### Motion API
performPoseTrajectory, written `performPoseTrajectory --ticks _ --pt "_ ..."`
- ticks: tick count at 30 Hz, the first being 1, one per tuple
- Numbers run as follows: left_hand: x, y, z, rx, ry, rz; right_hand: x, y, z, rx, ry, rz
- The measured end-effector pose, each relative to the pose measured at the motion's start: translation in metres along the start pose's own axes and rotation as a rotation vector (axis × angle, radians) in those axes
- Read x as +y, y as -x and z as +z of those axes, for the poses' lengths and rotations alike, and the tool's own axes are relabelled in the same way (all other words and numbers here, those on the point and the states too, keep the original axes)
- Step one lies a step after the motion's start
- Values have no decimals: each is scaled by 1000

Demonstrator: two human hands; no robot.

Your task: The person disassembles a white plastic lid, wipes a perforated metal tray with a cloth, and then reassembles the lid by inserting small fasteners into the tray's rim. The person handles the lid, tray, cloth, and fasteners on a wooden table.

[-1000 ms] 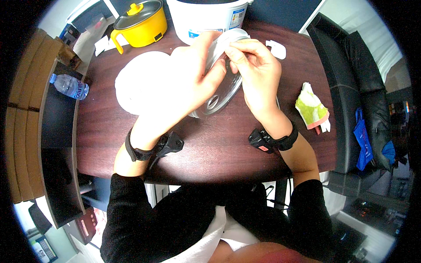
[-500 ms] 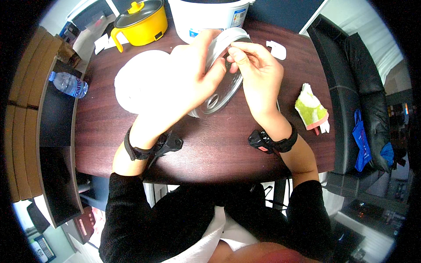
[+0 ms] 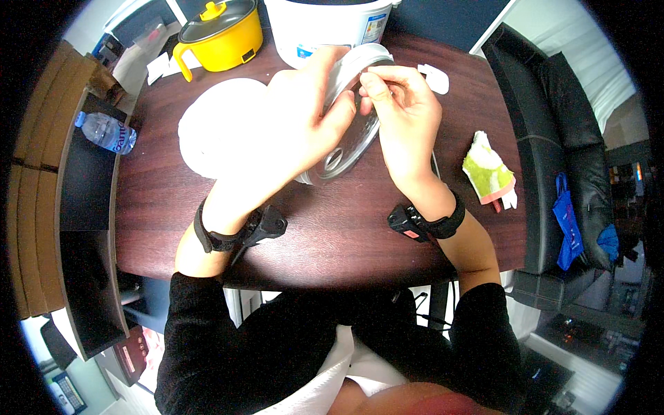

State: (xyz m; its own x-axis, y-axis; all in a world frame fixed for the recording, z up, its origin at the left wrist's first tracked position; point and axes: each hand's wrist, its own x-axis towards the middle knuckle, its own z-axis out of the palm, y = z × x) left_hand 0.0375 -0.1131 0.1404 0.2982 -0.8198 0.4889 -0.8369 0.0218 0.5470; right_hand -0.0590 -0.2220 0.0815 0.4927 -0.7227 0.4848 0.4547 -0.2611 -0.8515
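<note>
A round clear lid (image 3: 354, 151) with a pale rim and a small oval hole is held tilted on edge over the table. My left hand (image 3: 297, 121) grips it from the left, thumb on the near face and fingers behind the rim. On the right side, my right hand (image 3: 409, 121) has its thumb and fingertips pinched together against the lid's inner face near the upper rim. Whatever those fingertips hold, if anything, is too small to make out. Beside my left hand lies a white rounded object (image 3: 211, 131), washed out by glare and partly covered by that hand.
A yellow pot (image 3: 225, 52) with a dark lid stands at the far left, beside a white bucket (image 3: 325, 31). On the right lie a green and white cloth (image 3: 488, 169) and a small white piece (image 3: 434, 79). A water bottle (image 3: 106, 133) lies past the table's left edge.
</note>
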Motion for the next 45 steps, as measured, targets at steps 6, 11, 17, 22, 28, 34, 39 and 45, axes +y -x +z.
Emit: performPoseTrajectory --ticks 6,11,17,22,28,34,39,45 --pt "-1 1 1 3 -10 -2 2 -2 -2 -4 6 33" --pt "-1 1 1 10 -7 35 0 -2 -3 29 102 8" --pt "0 2 2 20 -55 64 6 -2 -8 30 356 -181" --pt "-2 2 3 39 -47 90 -7 -6 -8 15 550 -366" --pt "-5 5 7 91 -141 128 -14 -12 -14 -76 728 -522" --pt "-9 5 10 128 -229 154 -14 -13 -14 -97 792 -555" --pt "0 5 5 27 -193 125 -15 -12 -14 -107 877 -556" --pt "-1 8 7 48 -178 140 -15 -11 -11 -98 847 -484"
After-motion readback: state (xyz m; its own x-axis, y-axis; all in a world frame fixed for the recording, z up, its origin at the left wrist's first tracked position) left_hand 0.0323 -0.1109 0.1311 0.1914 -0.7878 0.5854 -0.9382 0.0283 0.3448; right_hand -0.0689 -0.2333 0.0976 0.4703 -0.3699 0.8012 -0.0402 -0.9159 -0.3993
